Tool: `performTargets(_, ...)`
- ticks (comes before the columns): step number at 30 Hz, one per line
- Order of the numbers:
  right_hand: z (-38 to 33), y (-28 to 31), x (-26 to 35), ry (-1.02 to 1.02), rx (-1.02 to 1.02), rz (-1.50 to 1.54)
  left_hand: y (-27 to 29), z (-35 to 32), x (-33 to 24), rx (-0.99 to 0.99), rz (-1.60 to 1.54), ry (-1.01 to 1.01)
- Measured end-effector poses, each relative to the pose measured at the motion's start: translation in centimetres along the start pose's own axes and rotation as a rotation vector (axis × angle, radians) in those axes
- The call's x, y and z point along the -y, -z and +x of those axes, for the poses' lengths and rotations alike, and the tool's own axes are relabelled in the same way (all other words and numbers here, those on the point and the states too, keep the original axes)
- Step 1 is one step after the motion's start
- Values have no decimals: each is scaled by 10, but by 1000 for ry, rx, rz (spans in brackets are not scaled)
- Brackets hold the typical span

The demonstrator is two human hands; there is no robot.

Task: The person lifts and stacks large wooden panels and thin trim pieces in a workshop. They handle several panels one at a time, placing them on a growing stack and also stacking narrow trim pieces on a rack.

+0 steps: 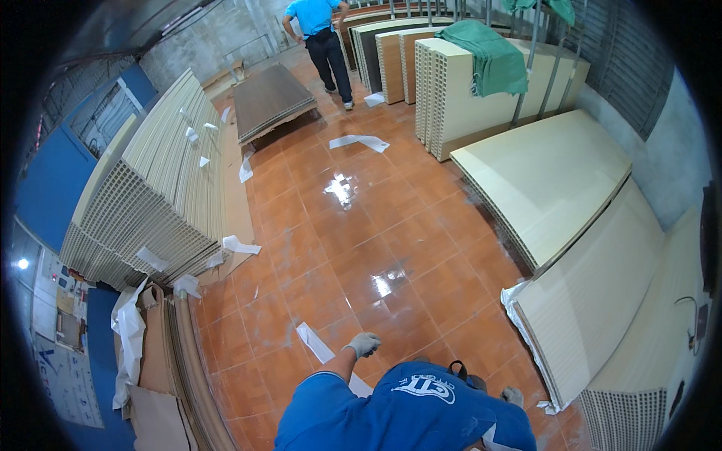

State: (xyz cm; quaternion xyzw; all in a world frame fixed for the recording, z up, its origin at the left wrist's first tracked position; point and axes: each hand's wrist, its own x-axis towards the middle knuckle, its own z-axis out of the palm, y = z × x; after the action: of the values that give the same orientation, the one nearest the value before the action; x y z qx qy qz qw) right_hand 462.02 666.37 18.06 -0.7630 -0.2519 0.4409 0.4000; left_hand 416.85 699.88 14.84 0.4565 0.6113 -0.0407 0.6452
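My left hand (365, 344), in a pale grey work glove, hangs over the tiled floor at the lower middle with loosely bent fingers. Nothing shows in it. Below it, a white strip (314, 342) lies on the tiles, partly hidden by my arm. My right hand (513, 396), also gloved, is at my right side, close to a low stack of ribbed cream panels (594, 301) with white wrapping at its edge. Only the back of that glove shows; its fingers are hidden.
Hollow-core panels (143, 188) lean in a tall stack at left, beside brown cardboard sheets (154, 338). Brown boards (272, 101) lie farther ahead. Cream panels (549, 173) and upright slabs (432, 98) under green cloth (485, 52) line the right. A person (323, 45) stands at the back.
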Motion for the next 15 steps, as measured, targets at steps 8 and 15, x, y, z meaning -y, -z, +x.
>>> performTargets(8,29,-2,-30,87,125,-549,27,21,-24,-1,-188,-38)
performTargets(15,126,19,-1,-193,148,-498,29,71,-96,-69,-293,-123)
